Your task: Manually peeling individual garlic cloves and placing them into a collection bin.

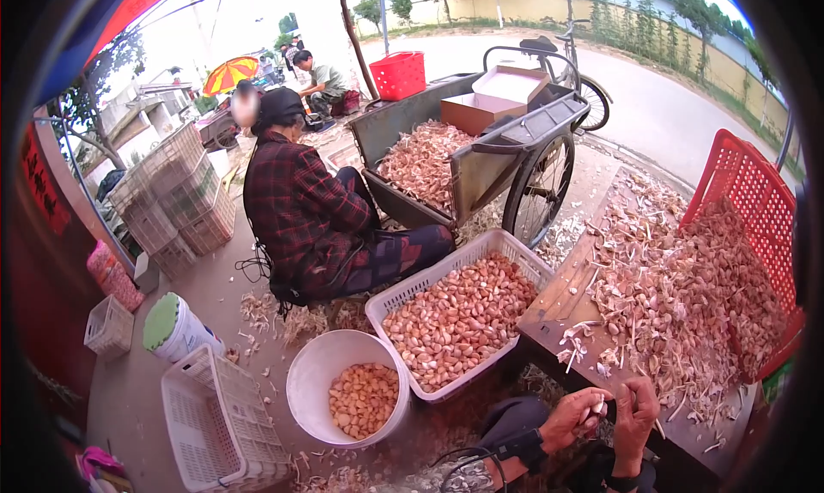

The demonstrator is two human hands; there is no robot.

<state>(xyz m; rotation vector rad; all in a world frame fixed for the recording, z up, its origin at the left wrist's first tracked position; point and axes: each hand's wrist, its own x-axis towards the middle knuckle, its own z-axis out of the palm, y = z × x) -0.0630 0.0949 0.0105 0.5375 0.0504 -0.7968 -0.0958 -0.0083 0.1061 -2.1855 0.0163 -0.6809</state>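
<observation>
My left hand [573, 417], with a dark band at the wrist, is closed around pale garlic cloves [599, 405] showing between its fingers. Close beside it, to the right, my right hand [634, 408] has its fingers bent; whether anything is pinched in them is hidden. Both are at the near edge of a wooden table [570, 286]. A heap of loose garlic cloves, dry skins and stalks [669, 300] covers much of the tabletop. Left of my hands, a white plastic crate [524, 253] holds many cloves [457, 319]. A white bucket [309, 390] contains peeled-looking yellowish cloves [364, 399].
A red perforated basket [740, 171] lies tipped on the table, cloves spilling out. Ahead, a person in a plaid jacket [299, 203] sits by a metal handcart [476, 190] loaded with garlic. An upright-sided white crate [219, 422], a lidded bucket [187, 329] and stacked crates [174, 197] stand left.
</observation>
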